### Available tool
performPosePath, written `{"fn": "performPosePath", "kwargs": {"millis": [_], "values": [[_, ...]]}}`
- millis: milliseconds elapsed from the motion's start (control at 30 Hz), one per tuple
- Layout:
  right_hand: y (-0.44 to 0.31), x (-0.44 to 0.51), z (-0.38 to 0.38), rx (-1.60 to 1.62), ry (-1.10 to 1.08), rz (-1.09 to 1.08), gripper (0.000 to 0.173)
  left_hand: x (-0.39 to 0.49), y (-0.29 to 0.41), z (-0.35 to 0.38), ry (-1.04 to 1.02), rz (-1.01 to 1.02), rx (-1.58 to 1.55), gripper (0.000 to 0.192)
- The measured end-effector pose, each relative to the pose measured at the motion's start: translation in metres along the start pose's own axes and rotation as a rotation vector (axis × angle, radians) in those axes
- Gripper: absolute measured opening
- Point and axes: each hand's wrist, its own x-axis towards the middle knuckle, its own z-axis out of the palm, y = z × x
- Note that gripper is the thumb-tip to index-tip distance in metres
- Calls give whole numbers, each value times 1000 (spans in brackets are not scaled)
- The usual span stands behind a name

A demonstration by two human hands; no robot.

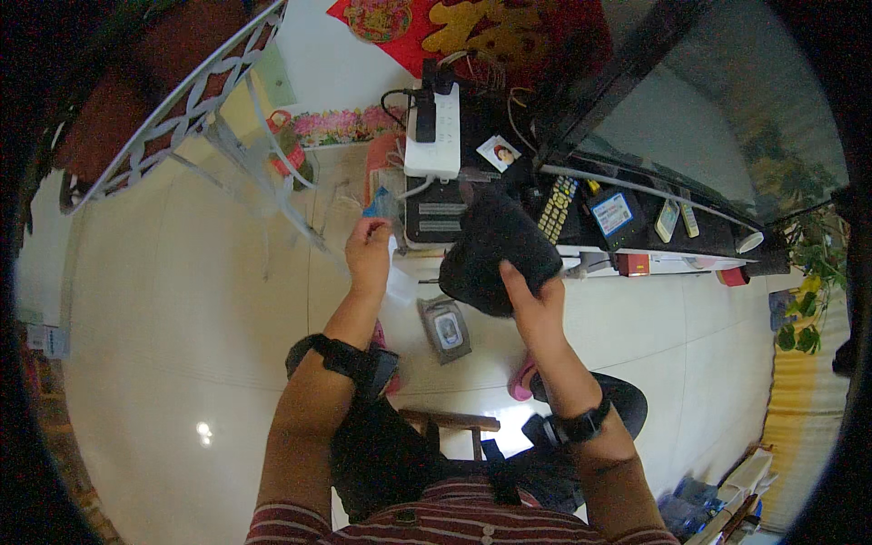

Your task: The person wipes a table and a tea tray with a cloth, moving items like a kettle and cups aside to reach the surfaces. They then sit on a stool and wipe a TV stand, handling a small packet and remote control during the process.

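Observation:
My right hand (535, 300) grips a black object (501, 245), which looks like a soft cap or pouch, by its lower right part. Pinched in my left hand (370, 248) is a thin white sheet (398, 276), perhaps a wipe or tissue, that hangs down beside the fingers. On the floor between and below my hands lies a grey packet (446, 330) with a pale lid label. A white power strip (433, 136) with black plugs stands above my hands, next to a black box with vents (436, 223). Right of the black object is a remote control (557, 210) with yellowish buttons.
On the black-topped cabinet are a labelled black device (613, 216), two smaller remotes (667, 220) and a large television (695, 129). A metal-framed glass table (225, 143) is at the upper left. A plant (811, 272) hangs at the right; a wooden stool (449, 419) is below.

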Motion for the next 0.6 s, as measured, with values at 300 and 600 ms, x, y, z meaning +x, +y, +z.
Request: {"fn": "performPosePath", "kwargs": {"millis": [300,600], "values": [[66,94,70,-1125,140,-212,45,34,-1,20,-69,-88,-195,9],[51,73,99,-944,-51,-326,36,43,2,38,-173,92,186,26]]}}
